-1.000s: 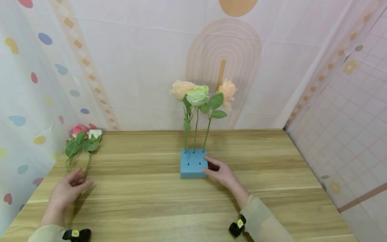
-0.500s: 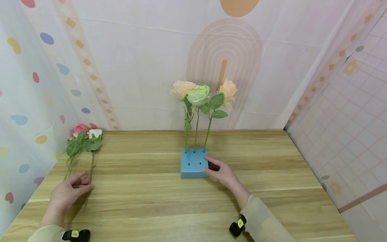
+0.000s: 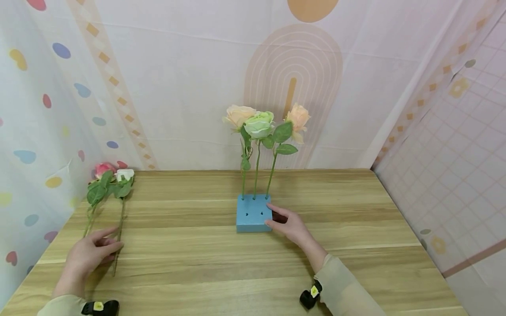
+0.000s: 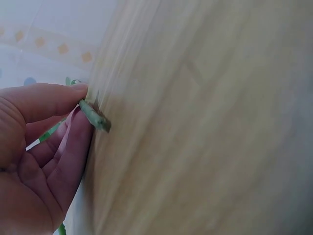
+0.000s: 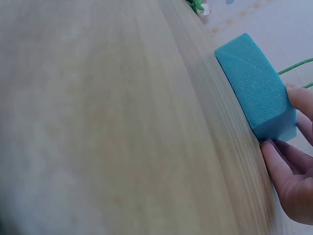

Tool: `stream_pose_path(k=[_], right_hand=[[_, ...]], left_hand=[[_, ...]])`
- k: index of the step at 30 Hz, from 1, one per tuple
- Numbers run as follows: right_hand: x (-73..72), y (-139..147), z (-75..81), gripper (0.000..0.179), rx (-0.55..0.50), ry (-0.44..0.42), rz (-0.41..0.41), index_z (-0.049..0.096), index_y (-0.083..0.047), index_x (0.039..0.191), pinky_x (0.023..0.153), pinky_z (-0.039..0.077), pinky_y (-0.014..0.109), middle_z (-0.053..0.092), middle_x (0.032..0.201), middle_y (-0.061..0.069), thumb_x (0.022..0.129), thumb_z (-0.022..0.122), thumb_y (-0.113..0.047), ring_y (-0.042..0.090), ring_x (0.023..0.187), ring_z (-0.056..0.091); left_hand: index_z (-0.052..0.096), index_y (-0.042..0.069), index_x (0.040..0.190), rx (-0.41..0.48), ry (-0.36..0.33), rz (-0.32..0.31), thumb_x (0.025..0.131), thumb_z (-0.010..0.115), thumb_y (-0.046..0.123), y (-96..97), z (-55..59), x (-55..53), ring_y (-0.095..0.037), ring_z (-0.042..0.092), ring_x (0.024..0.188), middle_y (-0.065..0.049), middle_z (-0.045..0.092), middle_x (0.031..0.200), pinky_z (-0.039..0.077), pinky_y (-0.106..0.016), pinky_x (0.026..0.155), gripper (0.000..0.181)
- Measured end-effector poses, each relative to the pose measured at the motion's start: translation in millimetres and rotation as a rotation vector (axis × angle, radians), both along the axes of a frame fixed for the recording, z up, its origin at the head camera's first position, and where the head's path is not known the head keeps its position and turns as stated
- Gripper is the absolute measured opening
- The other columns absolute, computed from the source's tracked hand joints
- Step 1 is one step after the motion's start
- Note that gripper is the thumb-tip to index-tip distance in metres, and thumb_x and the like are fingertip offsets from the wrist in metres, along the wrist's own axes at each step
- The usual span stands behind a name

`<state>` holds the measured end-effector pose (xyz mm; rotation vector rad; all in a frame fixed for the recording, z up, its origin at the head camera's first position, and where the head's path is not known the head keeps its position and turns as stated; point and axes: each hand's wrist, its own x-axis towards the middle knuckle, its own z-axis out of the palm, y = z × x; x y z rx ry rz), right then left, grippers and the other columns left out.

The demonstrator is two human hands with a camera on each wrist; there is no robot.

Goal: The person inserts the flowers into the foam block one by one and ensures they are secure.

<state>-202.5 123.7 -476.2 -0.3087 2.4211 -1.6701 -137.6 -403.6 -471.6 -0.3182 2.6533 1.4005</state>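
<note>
Thumb and fingers of my left hand pinch the stem of a white rose at the left of the table; the cut stem end sticks out past the fingertips in the left wrist view. Beside it lies a pink rose, its lower stem hidden behind the hand. My right hand holds the right side of a blue foam block, thumb near the front corner, index finger toward the back. Two peach roses and a green rose stand upright in the block's back row of holes.
Two holes show in the front part of the block's top. The wooden table reaches back to a patterned cloth, with more cloth along its left and right sides.
My left hand has taken the white rose's stem between thumb and fingers, and the stem has shifted slightly, its lower end now showing below the hand. My right hand and the block stay put.
</note>
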Motion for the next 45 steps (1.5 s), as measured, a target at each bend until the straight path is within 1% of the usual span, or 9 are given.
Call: stream_pose_path(k=[5, 8, 15, 19, 23, 27, 31, 39, 45], right_hand=[[-0.5, 0, -1.0, 0.056, -0.001, 0.008, 0.0, 0.055, -0.023, 0.143, 0.105, 0.04, 0.052, 0.047, 0.148, 0.009, 0.091, 0.074, -0.031, 0.033, 0.137, 0.04], [-0.1, 0, -0.9, 0.057, 0.002, 0.004, 0.003, 0.055, -0.023, 0.143, 0.105, 0.04, 0.053, 0.047, 0.148, 0.009, 0.091, 0.074, -0.032, 0.033, 0.137, 0.04], [0.3, 0, 0.0, 0.057, 0.001, -0.008, 0.001, 0.055, -0.026, 0.143, 0.106, 0.039, 0.052, 0.046, 0.149, 0.007, 0.09, 0.075, -0.032, 0.032, 0.139, 0.037], [0.3, -1, 0.7, 0.057, -0.002, -0.004, -0.001, 0.055, -0.026, 0.143, 0.107, 0.038, 0.053, 0.046, 0.149, 0.006, 0.09, 0.075, -0.032, 0.032, 0.139, 0.037], [-0.3, 0, 0.7, 0.057, 0.002, 0.012, 0.007, 0.055, -0.024, 0.143, 0.106, 0.038, 0.054, 0.046, 0.149, 0.008, 0.091, 0.074, -0.033, 0.034, 0.139, 0.037], [-0.3, 0, 0.9, 0.057, 0.003, 0.002, 0.001, 0.055, -0.024, 0.143, 0.108, 0.037, 0.053, 0.046, 0.149, 0.007, 0.09, 0.075, -0.033, 0.033, 0.139, 0.037], [0.0, -1, 0.4, 0.057, -0.002, -0.004, -0.007, 0.056, -0.025, 0.142, 0.109, 0.036, 0.053, 0.047, 0.148, 0.006, 0.09, 0.076, -0.032, 0.032, 0.139, 0.036], [0.4, -1, -0.7, 0.057, -0.007, 0.007, -0.005, 0.056, -0.025, 0.142, 0.108, 0.036, 0.055, 0.047, 0.148, 0.007, 0.09, 0.075, -0.032, 0.033, 0.139, 0.036], [0.1, -1, -1.0, 0.056, -0.014, 0.006, -0.003, 0.056, -0.024, 0.142, 0.108, 0.036, 0.054, 0.047, 0.148, 0.007, 0.09, 0.075, -0.031, 0.032, 0.139, 0.036]], left_hand=[[0.036, -0.008, 0.147, 0.075, -0.006, 0.031, 0.09, 0.075, 0.024, -1.4, -4.0, 0.8, -0.003, 0.065, 0.074, 0.014, 0.066, 0.09, 0.059, -0.031, 0.066, 0.076], [0.039, -0.006, 0.146, 0.102, -0.004, 0.037, 0.09, 0.076, 0.024, -1.0, -5.6, 1.2, -0.005, 0.067, 0.074, 0.016, 0.067, 0.089, 0.059, -0.031, 0.067, 0.075], [0.027, -0.017, 0.145, 0.105, -0.003, -0.024, 0.095, 0.069, 0.015, 11.0, -2.6, 0.5, -0.004, 0.065, 0.074, 0.007, 0.067, 0.094, 0.059, -0.03, 0.066, 0.073], [0.028, -0.019, 0.144, 0.132, 0.012, -0.017, 0.097, 0.066, 0.014, 25.0, -1.8, -1.1, -0.007, 0.066, 0.071, 0.006, 0.066, 0.092, 0.059, -0.03, 0.065, 0.069], [0.033, -0.021, 0.14, 0.162, 0.054, -0.029, 0.097, 0.064, 0.01, 42.6, -0.5, -3.7, -0.008, 0.065, 0.07, 0.004, 0.062, 0.09, 0.059, -0.029, 0.064, 0.061], [0.037, -0.021, 0.136, 0.203, 0.106, -0.041, 0.097, 0.063, 0.005, 60.4, 2.1, -7.0, -0.007, 0.063, 0.07, 0.0, 0.058, 0.091, 0.059, -0.029, 0.063, 0.054], [0.042, -0.018, 0.133, 0.219, 0.158, -0.058, 0.096, 0.064, 0.005, 77.3, 5.4, -11.3, -0.006, 0.062, 0.072, -0.002, 0.056, 0.093, 0.059, -0.029, 0.063, 0.048], [0.05, -0.013, 0.125, 0.267, 0.256, -0.12, 0.095, 0.067, 0.005, 111.2, 16.9, -19.8, -0.008, 0.062, 0.075, -0.007, 0.06, 0.092, 0.06, -0.032, 0.064, 0.039], [0.053, -0.011, 0.118, 0.284, 0.338, -0.17, 0.093, 0.067, 0.001, 134.8, 26.7, -25.2, -0.01, 0.063, 0.076, -0.011, 0.063, 0.091, 0.06, -0.034, 0.064, 0.031]])
